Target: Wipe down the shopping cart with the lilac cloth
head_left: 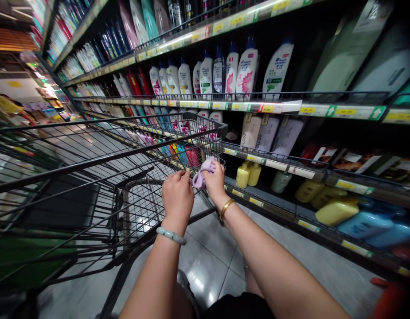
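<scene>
A crumpled light purple cloth [199, 178] is pinched in my right hand [214, 180], which wears a gold bangle. Just left of it, my left hand [177, 194] has its fingers curled in, with a pale green bangle at the wrist. Whatever the left fingers hold, if anything, is hidden behind the hand. Both hands are over the near side of a black wire shopping cart [220, 130], close to its corner. Whether they touch the cart's wires, I cannot tell.
Shelves along the right carry white shampoo bottles [247, 73], upright boxes [251, 133] and yellow pump bottles [242, 174]. Lower right, large blue bottles [364, 223] sit near the shelf edge. Grey floor tiles [205, 263] lie below my arms. The aisle runs off to the far left.
</scene>
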A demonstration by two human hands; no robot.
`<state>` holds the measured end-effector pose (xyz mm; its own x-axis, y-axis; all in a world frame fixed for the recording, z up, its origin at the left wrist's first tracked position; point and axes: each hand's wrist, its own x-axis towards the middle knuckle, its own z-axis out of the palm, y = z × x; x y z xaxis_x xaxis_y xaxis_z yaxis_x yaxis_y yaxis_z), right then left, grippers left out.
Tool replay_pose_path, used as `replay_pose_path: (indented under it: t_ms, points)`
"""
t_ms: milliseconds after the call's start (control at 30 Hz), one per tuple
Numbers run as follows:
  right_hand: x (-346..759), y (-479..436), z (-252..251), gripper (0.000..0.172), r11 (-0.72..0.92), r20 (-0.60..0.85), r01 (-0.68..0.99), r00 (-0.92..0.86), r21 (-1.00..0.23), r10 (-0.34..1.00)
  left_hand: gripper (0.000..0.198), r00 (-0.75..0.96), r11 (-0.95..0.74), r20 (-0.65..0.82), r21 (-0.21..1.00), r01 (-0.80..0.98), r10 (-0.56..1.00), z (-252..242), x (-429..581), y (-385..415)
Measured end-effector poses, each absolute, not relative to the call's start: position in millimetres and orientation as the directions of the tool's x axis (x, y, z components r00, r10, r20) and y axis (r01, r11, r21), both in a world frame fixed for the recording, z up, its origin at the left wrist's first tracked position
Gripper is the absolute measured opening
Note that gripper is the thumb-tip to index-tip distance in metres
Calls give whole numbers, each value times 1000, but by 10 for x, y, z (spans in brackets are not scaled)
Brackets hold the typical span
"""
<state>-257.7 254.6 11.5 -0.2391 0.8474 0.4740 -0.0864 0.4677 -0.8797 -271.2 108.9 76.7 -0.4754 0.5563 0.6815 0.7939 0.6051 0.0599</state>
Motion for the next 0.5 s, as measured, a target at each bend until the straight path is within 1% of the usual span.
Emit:
replay_pose_path:
  t_ms: [67, 100, 133, 233, 267, 300, 367, 433, 467, 500]
  points:
    - [-2580, 2476, 175, 34, 515, 538, -155, -261, -843, 802, 41, -480, 606, 679, 64, 793, 555, 760, -2726, 1095]
    - [-2571, 2443, 178, 34, 525, 548, -158, -288, -836, 785, 40, -483, 607, 675, 66, 792, 557, 758, -2729, 1100]
    - [-2559, 2412, 161, 33, 517, 531, -134, -318, -845, 785, 40, -489, 608, 670, 69, 791, 559, 759, -2730, 1104]
    - [-2528, 2324, 77, 29, 415, 391, -7, -353, -910, 850, 41, -498, 600, 656, 86, 795, 567, 771, -2721, 1101]
    - [-2523, 2290, 81, 28, 387, 362, 4, -340, -922, 868, 41, -500, 596, 652, 91, 798, 570, 779, -2718, 1090]
    - [-2519, 2251, 112, 28, 384, 368, -14, -323, -923, 872, 41, -500, 591, 649, 95, 801, 573, 791, -2714, 1074]
    - [-2514, 2161, 237, 30, 461, 470, -105, -303, -881, 829, 39, -498, 582, 647, 102, 807, 577, 819, -2711, 1028]
    - [-2509, 2075, 350, 32, 570, 597, -181, -305, -801, 742, 37, -507, 583, 651, 119, 803, 565, 847, -2711, 972]
    - [-2508, 2039, 367, 32, 604, 632, -194, -318, -773, 706, 36, -515, 588, 652, 130, 799, 556, 858, -2712, 944]
    - [-2511, 2009, 347, 30, 614, 636, -185, -341, -767, 692, 35, -525, 594, 653, 140, 792, 546, 865, -2713, 917]
